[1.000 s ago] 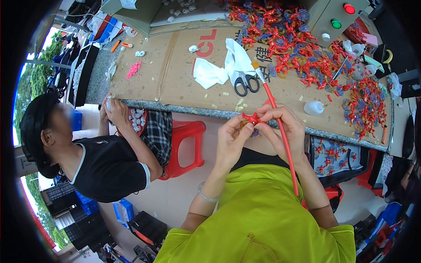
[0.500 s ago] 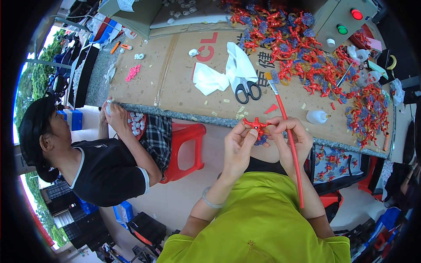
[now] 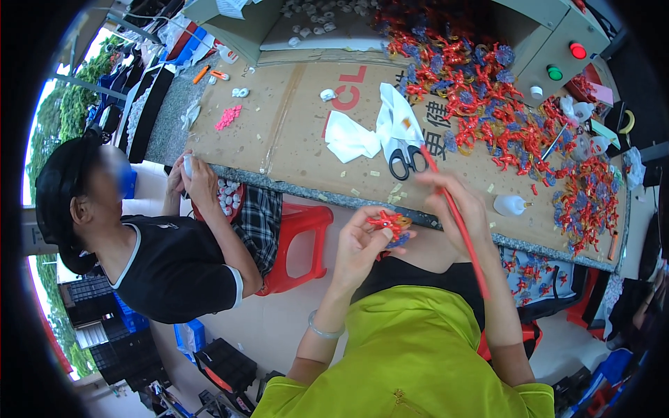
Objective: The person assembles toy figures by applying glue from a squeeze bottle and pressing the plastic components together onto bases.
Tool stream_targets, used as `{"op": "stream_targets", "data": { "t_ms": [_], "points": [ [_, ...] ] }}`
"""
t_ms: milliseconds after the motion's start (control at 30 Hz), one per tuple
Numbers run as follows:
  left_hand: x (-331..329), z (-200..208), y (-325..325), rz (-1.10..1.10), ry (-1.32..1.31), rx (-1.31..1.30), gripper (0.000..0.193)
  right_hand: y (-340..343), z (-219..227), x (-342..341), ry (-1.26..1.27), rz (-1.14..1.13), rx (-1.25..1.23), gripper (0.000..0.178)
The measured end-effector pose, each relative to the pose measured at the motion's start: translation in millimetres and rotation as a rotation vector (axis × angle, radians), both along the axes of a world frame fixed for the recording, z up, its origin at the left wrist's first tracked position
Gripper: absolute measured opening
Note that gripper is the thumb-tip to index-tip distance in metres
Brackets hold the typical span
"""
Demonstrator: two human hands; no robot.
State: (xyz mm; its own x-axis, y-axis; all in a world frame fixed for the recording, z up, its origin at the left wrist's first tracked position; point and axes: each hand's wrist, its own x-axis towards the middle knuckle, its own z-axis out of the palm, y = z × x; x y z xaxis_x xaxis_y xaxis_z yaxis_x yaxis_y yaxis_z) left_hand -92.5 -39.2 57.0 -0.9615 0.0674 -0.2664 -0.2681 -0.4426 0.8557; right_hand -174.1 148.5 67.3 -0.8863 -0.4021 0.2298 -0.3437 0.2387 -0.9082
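My left hand (image 3: 354,249) is closed on a small red toy figure (image 3: 390,221) with yellow and purple-blue parts, out in front of the table edge. My right hand (image 3: 463,205), slightly blurred, grips a brush (image 3: 461,226) with a long red handle. Its bristle end points up and away, over the white cloth and the scissors (image 3: 398,168). Parts of the fingers hide behind the handle. Right of that hand, a white bottle (image 3: 510,205) with a thin tip lies on the cardboard.
A large heap of similar red, yellow and purple figures (image 3: 481,104) covers the table's right side. White cloths (image 3: 352,136) lie mid-table. Pink pieces (image 3: 228,117) are farther left. A grey box with buttons (image 3: 564,59) stands behind. A co-worker (image 3: 160,247) sits left, handling a white piece.
My right hand has let go of the figure and moved up and away with the brush. The figure, in my left hand, has shifted left, lower and turned.
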Motion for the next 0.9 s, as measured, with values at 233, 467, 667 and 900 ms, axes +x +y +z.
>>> {"op": "stream_targets", "data": {
  "t_ms": [233,467,667,900],
  "points": [
    [10.5,3.3,1.2,0.161,0.085,0.058,0.029,-10.8,-14.9,-73.5,0.672,-0.099,0.856,0.056],
    [-8.2,6.3,29.6,0.132,0.038,0.161,0.015,-0.5,16.4,1.7,0.244,-0.295,0.223,0.032],
    [-13.1,7.6,55.5,0.062,-0.047,0.206,0.018,15.7,17.6,55.0,0.008,-0.431,-0.109,0.017],
    [-14.6,8.0,65.5,0.085,-0.139,0.301,0.02,77.5,-18.4,56.9,0.228,-0.909,-0.062,0.043]
  ]
}}
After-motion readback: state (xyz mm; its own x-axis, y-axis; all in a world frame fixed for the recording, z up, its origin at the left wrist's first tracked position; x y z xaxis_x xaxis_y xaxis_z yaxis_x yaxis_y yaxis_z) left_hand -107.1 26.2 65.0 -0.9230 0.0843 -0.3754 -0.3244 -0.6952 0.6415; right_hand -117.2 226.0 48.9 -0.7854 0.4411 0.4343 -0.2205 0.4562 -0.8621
